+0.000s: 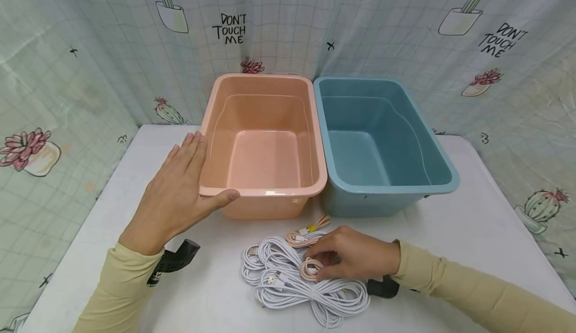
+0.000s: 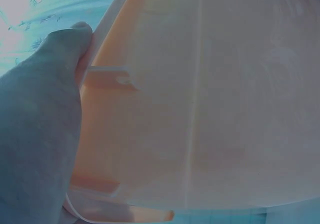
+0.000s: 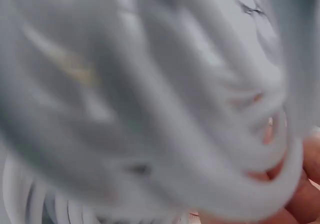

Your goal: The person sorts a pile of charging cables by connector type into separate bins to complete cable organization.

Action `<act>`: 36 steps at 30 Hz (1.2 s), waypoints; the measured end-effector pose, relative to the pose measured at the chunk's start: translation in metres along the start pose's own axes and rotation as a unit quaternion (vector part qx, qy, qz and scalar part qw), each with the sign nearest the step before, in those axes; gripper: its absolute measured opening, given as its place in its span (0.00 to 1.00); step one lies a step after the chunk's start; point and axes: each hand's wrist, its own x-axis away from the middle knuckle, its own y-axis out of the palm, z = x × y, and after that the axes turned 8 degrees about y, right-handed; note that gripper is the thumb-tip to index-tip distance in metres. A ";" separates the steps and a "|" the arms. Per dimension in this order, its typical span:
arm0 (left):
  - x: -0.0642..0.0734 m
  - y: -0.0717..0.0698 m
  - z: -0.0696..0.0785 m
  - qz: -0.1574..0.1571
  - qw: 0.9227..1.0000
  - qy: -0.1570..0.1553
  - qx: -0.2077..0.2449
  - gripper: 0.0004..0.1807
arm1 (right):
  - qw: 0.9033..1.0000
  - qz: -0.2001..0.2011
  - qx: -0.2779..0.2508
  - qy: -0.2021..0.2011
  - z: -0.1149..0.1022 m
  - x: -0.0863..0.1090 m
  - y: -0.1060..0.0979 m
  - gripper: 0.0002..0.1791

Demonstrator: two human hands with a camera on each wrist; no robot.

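My left hand lies against the front left corner of a peach plastic tub. Its fingers stretch straight along the side rim, with the thumb over the front rim. The left wrist view shows the tub's outer wall close up. At the pile's upper right, my right hand pinches a small coiled peach cable between thumb and fingers. White coiled cables lie under and around it. Another peach cable bundle, bound with a yellow tie, sits just behind. Blurred white loops fill most of the right wrist view.
A blue tub stands beside the peach one, on its right. Both are on a white table, in front of a printed cloth that hangs at the back and sides. Black wrist devices sit under both wrists.
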 end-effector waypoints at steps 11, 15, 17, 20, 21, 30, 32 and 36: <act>0.001 0.001 0.001 0.007 1.000 -0.001 0.007 0.62 | 0.998 -0.057 -0.026 0.030 0.003 -0.001 -0.003 0.21; 0.000 0.001 0.001 0.006 1.000 -0.002 0.008 0.62 | 0.995 -0.081 -0.039 0.040 0.005 0.000 -0.004 0.24; 0.000 0.000 0.001 0.005 1.000 -0.003 0.008 0.62 | 0.994 -0.091 -0.049 0.045 0.006 0.001 -0.005 0.25; 0.001 0.000 0.001 0.004 1.000 -0.004 0.008 0.62 | 0.993 -0.095 -0.058 0.048 0.007 0.002 -0.005 0.27; 0.001 0.000 0.001 0.004 1.000 -0.004 0.009 0.62 | 0.993 -0.094 -0.059 0.048 0.007 0.002 -0.005 0.27; 0.001 0.000 0.001 0.004 1.000 -0.002 0.009 0.62 | 0.996 -0.060 -0.029 0.065 0.006 0.006 -0.002 0.24; 0.002 0.001 0.001 0.006 1.000 -0.001 0.009 0.62 | 0.996 -0.054 -0.029 0.061 0.006 0.007 -0.002 0.22; 0.001 0.000 0.002 0.002 1.000 -0.006 0.009 0.62 | 0.997 -0.046 -0.033 0.059 0.005 0.009 -0.002 0.19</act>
